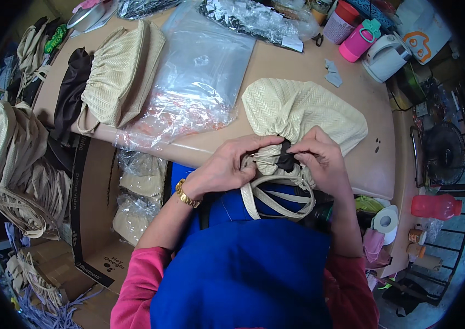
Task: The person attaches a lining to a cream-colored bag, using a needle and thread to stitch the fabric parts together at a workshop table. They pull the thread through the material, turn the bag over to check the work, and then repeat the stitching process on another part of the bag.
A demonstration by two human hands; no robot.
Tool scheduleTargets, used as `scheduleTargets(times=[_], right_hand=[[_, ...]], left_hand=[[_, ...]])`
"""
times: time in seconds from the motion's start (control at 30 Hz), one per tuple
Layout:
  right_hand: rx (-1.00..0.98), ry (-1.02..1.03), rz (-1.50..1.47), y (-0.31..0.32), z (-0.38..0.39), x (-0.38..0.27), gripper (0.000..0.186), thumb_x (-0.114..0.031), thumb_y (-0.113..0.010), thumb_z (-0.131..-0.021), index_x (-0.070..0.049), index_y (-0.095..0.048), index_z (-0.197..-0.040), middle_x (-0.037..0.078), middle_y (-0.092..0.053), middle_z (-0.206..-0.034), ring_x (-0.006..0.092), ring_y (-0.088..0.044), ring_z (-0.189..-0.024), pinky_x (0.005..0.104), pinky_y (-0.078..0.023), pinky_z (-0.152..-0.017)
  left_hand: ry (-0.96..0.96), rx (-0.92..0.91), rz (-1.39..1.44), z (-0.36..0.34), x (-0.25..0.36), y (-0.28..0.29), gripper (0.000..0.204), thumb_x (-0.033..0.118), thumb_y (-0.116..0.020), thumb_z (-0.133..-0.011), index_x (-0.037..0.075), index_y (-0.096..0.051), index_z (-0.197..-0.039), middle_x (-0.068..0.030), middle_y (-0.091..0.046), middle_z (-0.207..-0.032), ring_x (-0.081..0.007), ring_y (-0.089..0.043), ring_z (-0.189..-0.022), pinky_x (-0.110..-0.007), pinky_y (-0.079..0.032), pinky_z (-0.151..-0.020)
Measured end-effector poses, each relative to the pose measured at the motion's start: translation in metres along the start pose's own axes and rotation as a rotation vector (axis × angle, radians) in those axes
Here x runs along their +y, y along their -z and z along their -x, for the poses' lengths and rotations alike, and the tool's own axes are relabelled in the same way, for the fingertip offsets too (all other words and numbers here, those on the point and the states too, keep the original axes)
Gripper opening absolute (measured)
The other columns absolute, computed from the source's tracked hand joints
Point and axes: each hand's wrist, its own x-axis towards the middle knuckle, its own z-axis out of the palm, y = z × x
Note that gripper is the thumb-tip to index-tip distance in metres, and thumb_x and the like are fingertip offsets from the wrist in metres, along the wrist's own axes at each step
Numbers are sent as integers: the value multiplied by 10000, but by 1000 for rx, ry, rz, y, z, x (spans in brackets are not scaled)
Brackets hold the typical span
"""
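A cream woven-pattern handbag [303, 109] with a gathered mouth lies at the table's front edge, its mouth turned toward me. My left hand [222, 164] is closed on the left side of the gathered mouth, thumb and forefinger holding its rim. At the opening, dark brown lining [286, 157] shows. My right hand [323, 159] pinches at the right edge of this lining, fingertips bent together; anything smaller between them is hidden. The bag's looped cream strap [276, 207] hangs below the mouth, over my blue apron [243, 268].
Clear plastic bags [199, 71] lie left of centre, beside another cream handbag [117, 77] and dark cloth [72, 82]. A carton [98, 219] at the left holds wrapped cream pieces. A pink bottle [356, 44] and white kettle [386, 57] stand far right.
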Motion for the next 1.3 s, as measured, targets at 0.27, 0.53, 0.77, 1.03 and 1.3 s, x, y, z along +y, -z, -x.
scheduleTargets(times=[0.27,0.53,0.77,1.03,1.3], right_hand=[[115,-67,-850,-2,7,40,178,26,-665,-848,-13,-664,-1022,47,-568,-931,107,-528,-842,217,-421,-739],[244,-230,-767,-6,7,22,157,57,-636,-857,10,-666,-1004,50,-586,-928,112,-550,-870,224,-430,-774],[428,236,497,-2,13,-8,265,25,-650,-724,-112,-715,-942,47,-581,-860,215,-552,-784,336,-371,-710],[348,283,728,6,10,-13,378,4,-614,-637,-141,-703,-975,23,-565,-903,210,-536,-810,370,-340,-716],[316,303,795,7,3,-15,354,-25,-620,-641,-152,-700,-962,14,-560,-924,195,-538,-823,364,-341,-727]], left_hand=[[-700,371,-963,-2,-31,-6,464,137,-682,-734,172,-637,-1194,-61,-577,-1145,-233,-567,-991,-360,-466,-828],[-675,261,-880,-26,-31,11,383,209,-708,-749,92,-652,-1109,-45,-649,-1017,-194,-617,-782,-309,-498,-655],[-402,237,-532,-25,-33,2,220,173,-670,-803,35,-626,-969,-105,-553,-821,-282,-585,-716,-370,-483,-646],[-430,237,-460,-31,-35,5,165,181,-647,-832,29,-647,-895,-75,-553,-752,-190,-510,-565,-304,-426,-518],[-412,214,-414,-31,-37,8,178,180,-656,-825,22,-654,-905,-81,-563,-762,-187,-512,-570,-299,-423,-519]])
